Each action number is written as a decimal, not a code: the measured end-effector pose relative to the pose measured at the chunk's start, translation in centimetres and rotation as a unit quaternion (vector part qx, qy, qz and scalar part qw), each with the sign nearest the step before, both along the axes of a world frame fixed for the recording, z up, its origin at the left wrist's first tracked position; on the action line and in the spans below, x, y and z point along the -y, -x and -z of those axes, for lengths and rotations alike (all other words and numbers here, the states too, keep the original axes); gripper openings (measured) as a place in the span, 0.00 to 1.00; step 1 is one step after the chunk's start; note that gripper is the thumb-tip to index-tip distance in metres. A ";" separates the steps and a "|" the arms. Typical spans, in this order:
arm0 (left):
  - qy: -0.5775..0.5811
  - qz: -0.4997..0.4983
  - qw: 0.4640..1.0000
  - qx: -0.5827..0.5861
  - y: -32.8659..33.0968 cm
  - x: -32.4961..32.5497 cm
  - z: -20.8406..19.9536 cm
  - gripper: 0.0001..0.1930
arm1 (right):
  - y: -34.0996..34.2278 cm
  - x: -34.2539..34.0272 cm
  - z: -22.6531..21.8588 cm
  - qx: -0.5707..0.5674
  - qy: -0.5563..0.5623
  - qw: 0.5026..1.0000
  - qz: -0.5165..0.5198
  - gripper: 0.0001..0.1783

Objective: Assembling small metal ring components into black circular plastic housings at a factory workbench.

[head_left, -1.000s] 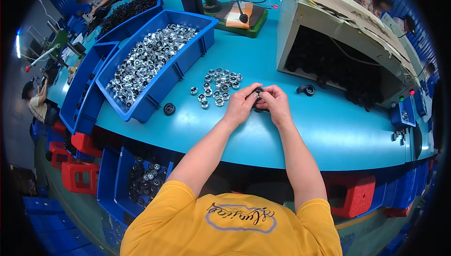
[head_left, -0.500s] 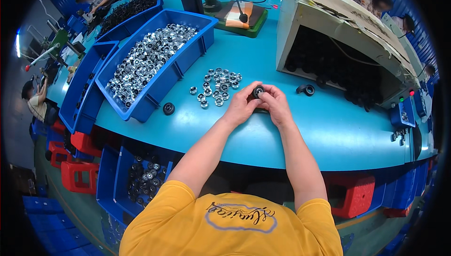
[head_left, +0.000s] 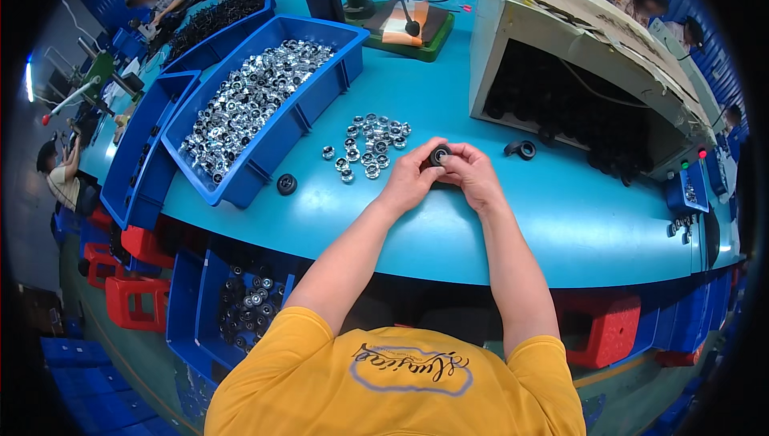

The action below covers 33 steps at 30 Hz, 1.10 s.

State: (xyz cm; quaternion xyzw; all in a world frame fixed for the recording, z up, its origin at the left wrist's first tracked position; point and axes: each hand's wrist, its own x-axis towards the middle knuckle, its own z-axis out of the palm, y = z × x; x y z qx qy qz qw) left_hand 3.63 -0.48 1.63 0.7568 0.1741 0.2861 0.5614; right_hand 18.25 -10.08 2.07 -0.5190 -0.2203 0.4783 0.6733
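Both my hands meet over the teal table (head_left: pixel 384 228), fingers closed round one small black wheel (head_left: pixel 439 156) with a shiny hub in its middle. My left hand (head_left: pixel 407 182) grips it from the left, and my right hand (head_left: pixel 474 177) presses on it with thumb and fingers. Part of the wheel is hidden by the fingertips. Just left of my hands lies a loose group of silver wheel hubs (head_left: pixel 373 144). A black wheel (head_left: pixel 287 184) rests alone farther left. To the right, two black tyres (head_left: pixel 521 149) lie together.
A blue bin (head_left: pixel 232 189) full of silver hubs stands at the left. On the right, an open-fronted box (head_left: pixel 490 60) holds many black tyres. A green-based press (head_left: pixel 424 50) stands at the back. Below the table edge sits another blue bin (head_left: pixel 183 300). Several people work around.
My hands stay in nearly the same place, still holding the wheel. The right fingers have shifted slightly on it.
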 end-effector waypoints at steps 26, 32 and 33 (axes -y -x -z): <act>-0.051 -0.054 0.997 0.006 -0.2 0.3 -0.1 0.27 | 0.0 -0.2 0.2 0.016 -0.024 1.000 0.003 0.21; -0.212 -0.078 0.974 0.001 0.0 0.5 -0.3 0.28 | 0.4 -0.5 0.6 0.063 0.007 0.997 0.032 0.20; -0.226 -0.079 0.971 -0.009 0.0 0.4 -0.2 0.28 | 0.4 -0.4 0.5 0.074 0.013 0.997 0.036 0.20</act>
